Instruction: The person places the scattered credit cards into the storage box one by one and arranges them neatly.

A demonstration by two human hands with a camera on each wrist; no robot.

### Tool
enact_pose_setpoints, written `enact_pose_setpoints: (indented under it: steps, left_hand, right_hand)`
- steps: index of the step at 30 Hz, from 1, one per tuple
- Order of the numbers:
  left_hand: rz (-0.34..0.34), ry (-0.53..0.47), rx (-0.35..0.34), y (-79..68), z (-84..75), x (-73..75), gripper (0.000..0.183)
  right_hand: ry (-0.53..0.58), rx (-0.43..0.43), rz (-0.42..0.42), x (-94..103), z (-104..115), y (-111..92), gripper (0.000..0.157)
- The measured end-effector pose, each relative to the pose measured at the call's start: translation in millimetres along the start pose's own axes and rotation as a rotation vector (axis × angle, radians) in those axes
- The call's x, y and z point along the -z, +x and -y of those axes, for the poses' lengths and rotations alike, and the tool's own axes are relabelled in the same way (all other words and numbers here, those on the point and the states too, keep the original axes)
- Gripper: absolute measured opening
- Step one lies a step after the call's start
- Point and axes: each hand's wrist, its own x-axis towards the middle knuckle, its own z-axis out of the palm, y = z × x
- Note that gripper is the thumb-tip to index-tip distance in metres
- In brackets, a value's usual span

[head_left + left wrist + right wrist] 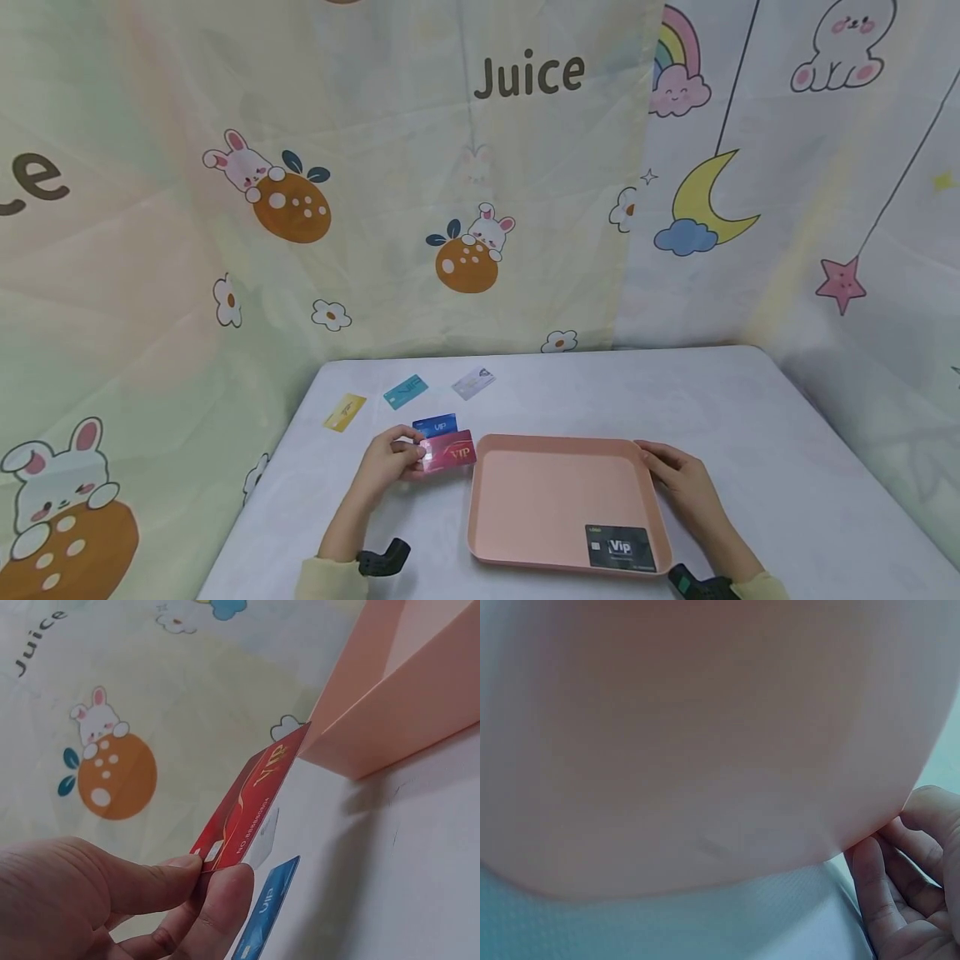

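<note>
My left hand [384, 468] pinches a red VIP card [453, 452] by its left end, close to the left rim of a pink tray [551, 492]. The left wrist view shows the thumb and a finger on that card [251, 802], tilted above the table. Just behind it in the head view is a blue VIP card [436, 425], partly hidden. My right hand [684, 483] holds the tray's far right corner; in the right wrist view, thumb and fingers meet at the tray's edge [705, 847]. A black Vip card [621, 548] lies inside the tray, near right.
Toward the back left of the white table [750, 467] lie a yellow card [345, 412], a teal card [406, 392] and a pale silver card [474, 383]. Printed cloth [390, 167] hangs behind and beside the table. A black wrist device [384, 558] sits on my left wrist.
</note>
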Motion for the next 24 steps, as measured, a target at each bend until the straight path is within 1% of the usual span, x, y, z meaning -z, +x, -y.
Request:
enact_pose_setpoints:
  steps: [9, 19, 24]
  left_hand:
    - [0.048, 0.009, -0.030, -0.5, -5.1, -16.1, 0.021]
    - [0.092, 0.013, -0.055, -0.2, -11.1, -27.7, 0.020]
    - [0.119, 0.011, -0.052, 0.8, -12.3, -33.2, 0.020]
  right_hand:
    - [0.003, -0.007, -0.006, -0.5, 0, 1, 0.068]
    - [0.013, -0.006, -0.003, -1.9, 0, 1, 0.065]
    - [0.003, -0.001, -0.008, -1.3, 0, 0, 0.066]
